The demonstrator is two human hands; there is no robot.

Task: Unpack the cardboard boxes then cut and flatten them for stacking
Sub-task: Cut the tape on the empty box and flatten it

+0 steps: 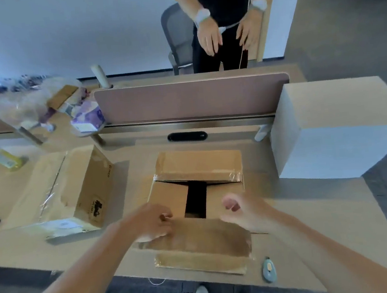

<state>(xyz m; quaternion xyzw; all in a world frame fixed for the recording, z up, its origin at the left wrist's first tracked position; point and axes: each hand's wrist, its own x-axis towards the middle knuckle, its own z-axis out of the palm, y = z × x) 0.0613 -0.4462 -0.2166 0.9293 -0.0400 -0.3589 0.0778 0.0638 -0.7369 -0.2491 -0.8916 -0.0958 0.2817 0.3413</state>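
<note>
Brown cardboard box [200, 202] with clear tape on its flaps sits mid-counter in front of the wearer, top partly opened: far flap [199, 166] folded back and up, near flap [197, 245] folded toward the wearer, the two inner flaps parted with a dark gap between them. Left hand [153, 222] rests on the near-left corner of the box, fingers curled down against the near flap edge; looks like it pinches or presses the flap, firm grip cannot be confirmed. Right hand [243, 209] hovers over the near-right side of the box, loosely curled, half closed, holding nothing visible, apparently not touching the cardboard. Small pale-blue box cutter with yellow slider [269, 269] lies on the light wood counter [324, 216], near the front edge, just right of the near flap. Second brown cardboard box, taped shut with a white label [74, 193], lies to the left, well apart from the open one. Large white rectangular box [337, 127] stands at the right rear. Pinkish desk divider panel [192, 99] runs across the back, black oval cable slot [187, 136] just before it. Purple tissue pack [89, 116] and blurred plastic bags at far left. Beyond the divider a second person in dark clothes [224, 13] stands, white wristbands on both wrists, grey chair [176, 37] behind.
</note>
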